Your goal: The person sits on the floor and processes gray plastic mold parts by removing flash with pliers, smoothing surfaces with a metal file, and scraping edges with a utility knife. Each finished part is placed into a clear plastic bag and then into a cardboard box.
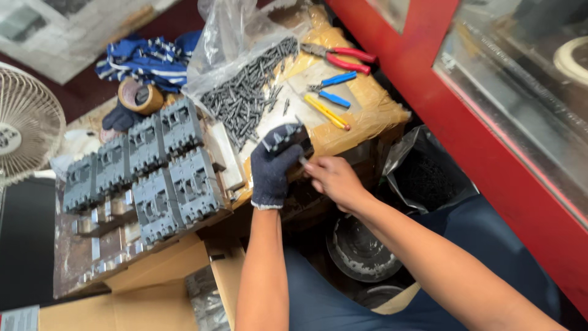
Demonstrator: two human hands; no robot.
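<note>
Grey breaker blocks (144, 168) lie in rows well left of the fingers. The gloved left hand (272, 171) grips a dark breaker (286, 138), fingers clenched around it. Just right, the bare right hand (334, 179) pinches a small screw (303, 160) against the breaker's underside. Loose screws (248, 92) lie beyond the fingertips.

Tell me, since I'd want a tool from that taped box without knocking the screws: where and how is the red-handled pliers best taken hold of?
Take the red-handled pliers by its two red handles, coming from the right. The handles point right, toward open space, while the metal nose points left toward the pile of screws.
</note>
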